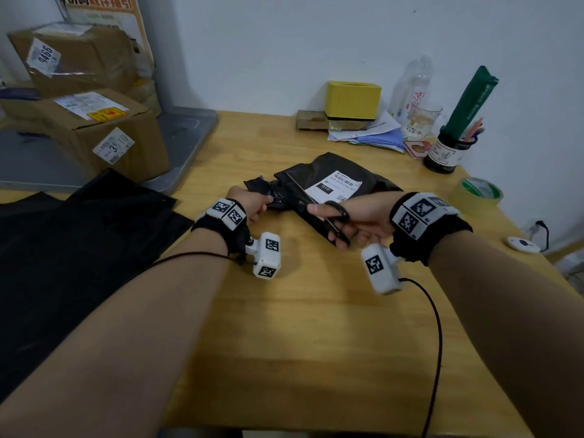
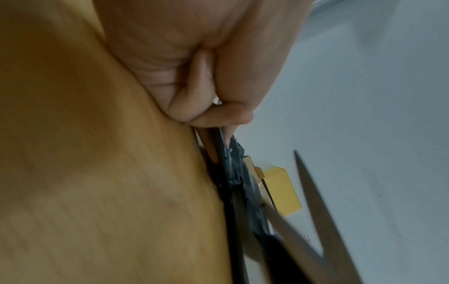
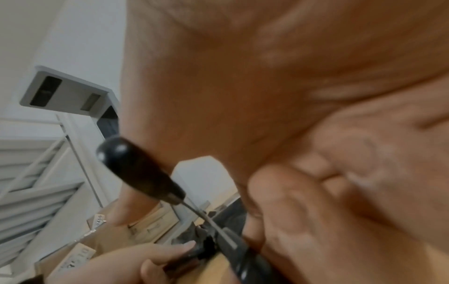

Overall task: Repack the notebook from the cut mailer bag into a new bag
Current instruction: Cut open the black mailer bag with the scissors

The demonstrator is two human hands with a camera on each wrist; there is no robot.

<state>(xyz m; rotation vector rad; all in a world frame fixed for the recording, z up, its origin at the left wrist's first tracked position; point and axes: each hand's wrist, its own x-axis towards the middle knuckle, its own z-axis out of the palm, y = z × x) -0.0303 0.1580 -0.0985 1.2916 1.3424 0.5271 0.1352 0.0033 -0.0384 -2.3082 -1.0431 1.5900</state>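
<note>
A black mailer bag (image 1: 376, 181) with a white shipping label (image 1: 339, 184) lies in the middle of the wooden table (image 1: 316, 327). The notebook is hidden inside it. My left hand (image 1: 267, 201) pinches the bag's crumpled left end (image 2: 234, 159) between thumb and fingers (image 2: 218, 115). My right hand (image 1: 336, 227) grips black-handled scissors (image 1: 301, 189), thumb and fingers through the loops. The blades (image 2: 318, 207) stand apart across the bag's left part. The scissors' black handle (image 3: 138, 167) also shows in the right wrist view, with my left hand (image 3: 150, 257) beyond it. Flat black bags (image 1: 88, 235) lie to the left.
Taped cardboard boxes (image 1: 94, 128) stack on a grey tray (image 1: 189, 134) at the back left. Along the wall stand a yellow box (image 1: 352, 99), papers, a glass (image 1: 422, 121), and a pen jar (image 1: 447, 153). A tape roll (image 1: 477, 194) sits right. A black cable (image 1: 434, 327) trails forward.
</note>
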